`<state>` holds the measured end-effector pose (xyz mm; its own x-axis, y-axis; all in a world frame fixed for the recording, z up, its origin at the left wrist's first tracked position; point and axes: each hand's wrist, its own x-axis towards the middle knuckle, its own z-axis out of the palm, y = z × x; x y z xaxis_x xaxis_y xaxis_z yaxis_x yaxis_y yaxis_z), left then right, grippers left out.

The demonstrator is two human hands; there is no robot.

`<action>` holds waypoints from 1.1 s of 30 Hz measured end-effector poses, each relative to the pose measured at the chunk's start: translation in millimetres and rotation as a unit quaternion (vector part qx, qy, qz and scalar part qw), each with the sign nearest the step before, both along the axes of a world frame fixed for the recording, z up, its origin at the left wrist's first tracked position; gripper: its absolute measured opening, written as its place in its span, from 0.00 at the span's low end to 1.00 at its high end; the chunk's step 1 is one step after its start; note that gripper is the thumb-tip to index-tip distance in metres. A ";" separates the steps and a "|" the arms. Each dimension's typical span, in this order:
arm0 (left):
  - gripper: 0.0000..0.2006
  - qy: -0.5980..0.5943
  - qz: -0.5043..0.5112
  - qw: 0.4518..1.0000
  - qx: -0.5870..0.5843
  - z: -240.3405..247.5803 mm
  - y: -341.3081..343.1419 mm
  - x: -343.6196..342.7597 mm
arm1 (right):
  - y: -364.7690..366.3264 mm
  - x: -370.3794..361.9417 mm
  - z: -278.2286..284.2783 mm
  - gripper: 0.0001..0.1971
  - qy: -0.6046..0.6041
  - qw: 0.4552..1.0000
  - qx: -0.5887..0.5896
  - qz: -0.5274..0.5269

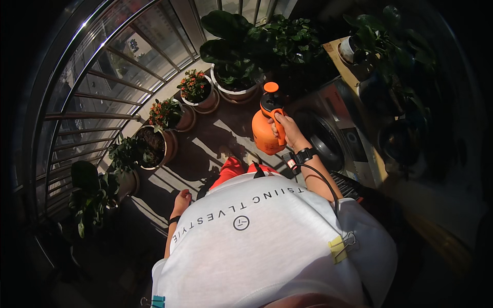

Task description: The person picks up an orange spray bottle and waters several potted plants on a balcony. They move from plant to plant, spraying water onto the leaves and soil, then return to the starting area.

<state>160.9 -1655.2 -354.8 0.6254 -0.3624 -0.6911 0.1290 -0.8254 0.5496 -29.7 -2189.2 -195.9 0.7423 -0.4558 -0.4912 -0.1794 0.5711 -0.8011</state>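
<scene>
Right hand (288,131): fingers wrapped shut around the orange handle of the spray bottle (267,128), thumb side toward the pump top; a black watch sits on the wrist just behind. The bottle is held upright in the air, its long axis running from the round orange body up to the black head and orange cap — in this view tilted slightly away from the person, top toward the big-leaved plant (231,46) in the white pot. Which way the nozzle faces I cannot tell; the head is too small and dark. The bottle hangs over the sunlit floor (205,149), in front of the washing machine (334,133) and near the red shorts. Left hand (182,200): hanging at the person's side, fingers loosely curled, holding nothing, a dark band at the wrist. Farther out on the left — a row of potted plants along the railing (92,102), two with orange-red flowers (192,84).
</scene>
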 end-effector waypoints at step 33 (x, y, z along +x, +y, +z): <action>0.21 0.029 0.169 0.985 0.037 5.7 64.3 -189.9 | 14.2 -13.6 6.7 0.18 -0.022 0.995 0.000 0.092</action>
<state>-29.0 -1590.9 -349.1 0.6604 -0.0882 -0.7457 0.4323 -0.7673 0.4736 -43.3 -2175.0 -189.2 0.8340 -0.3094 -0.4569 -0.2462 0.5324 -0.8099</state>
